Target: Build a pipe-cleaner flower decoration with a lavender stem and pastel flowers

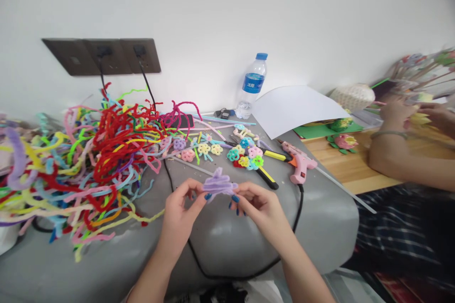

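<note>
Between my two hands, above the grey table [227, 232], is a bent bundle of purple pipe cleaner [218, 183]. My left hand [185, 203] pinches its left end between thumb and fingers. On the other end, my right hand [258, 206] has its thumb and fingertips closed. Just beyond the hands lie several small pipe-cleaner flowers [204, 150] in pastel colours. A tighter cluster of bright flowers [245, 154] sits to their right, by yellow-and-black handled pliers [268, 178].
A tangled heap of coloured pipe cleaners [117, 147] covers the left side. A pink glue gun [300, 163] lies at right, its black cord [249, 277] looping in front. A water bottle [253, 85] and white paper [298, 106] are behind. Another person's arm [394, 151] is at right.
</note>
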{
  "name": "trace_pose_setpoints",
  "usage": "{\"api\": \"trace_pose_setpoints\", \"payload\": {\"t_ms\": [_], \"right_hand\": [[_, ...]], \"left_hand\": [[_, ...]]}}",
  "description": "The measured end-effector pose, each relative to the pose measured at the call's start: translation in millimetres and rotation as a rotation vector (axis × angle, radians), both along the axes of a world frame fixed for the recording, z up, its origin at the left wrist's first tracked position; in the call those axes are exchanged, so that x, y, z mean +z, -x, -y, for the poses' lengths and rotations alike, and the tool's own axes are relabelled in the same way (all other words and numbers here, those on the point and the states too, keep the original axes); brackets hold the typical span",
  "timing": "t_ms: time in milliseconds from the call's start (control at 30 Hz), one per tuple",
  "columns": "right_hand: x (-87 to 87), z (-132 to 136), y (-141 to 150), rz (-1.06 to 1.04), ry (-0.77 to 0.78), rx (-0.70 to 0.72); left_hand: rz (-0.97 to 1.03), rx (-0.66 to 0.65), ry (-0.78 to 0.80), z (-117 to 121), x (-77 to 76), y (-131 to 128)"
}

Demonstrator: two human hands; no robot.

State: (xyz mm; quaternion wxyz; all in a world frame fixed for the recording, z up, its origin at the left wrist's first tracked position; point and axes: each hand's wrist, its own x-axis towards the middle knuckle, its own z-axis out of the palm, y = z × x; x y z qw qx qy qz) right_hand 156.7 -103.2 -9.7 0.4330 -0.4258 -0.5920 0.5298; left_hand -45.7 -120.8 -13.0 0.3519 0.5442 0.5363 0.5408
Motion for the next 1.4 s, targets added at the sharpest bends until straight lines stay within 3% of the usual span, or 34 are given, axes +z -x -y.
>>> {"api": "trace_pose_setpoints", "payload": {"t_ms": [133, 333, 500, 667, 900, 1033, 1400], "right_hand": [[-7.6, -2, 3, -0.05, 0.157, 0.04], [-15.9, -8, 2, 0.02, 0.189, -0.063], [-28.4, -11, 1, 0.179, 0.085, -0.155], [-34.2, -11, -3, 0.292, -0.012, -0.186], [-25.1, -15, -4, 0.426, -0.371, -0.272], [-27.3, -20, 3, 0.447, -0.403, -0.225], [-35.9, -25, 8, 0.425, -0.46, -0.203]], "left_hand": [[-0.125, 0.017, 0.001, -7, 1.8, -1], [-0.295, 0.018, 0.04, -23, -1.6, -8], [-0.462, 0.046, 0.019, -30, -13.6, -13], [-0.566, 0.063, -0.025, -19, -15.1, -8], [-0.8, -0.06, -0.059, 8, -15.1, -9], [-0.896, -0.06, -0.084, 9, -17.3, -12], [-0.88, -0.067, -0.018, 4, -19.4, -11]]}}
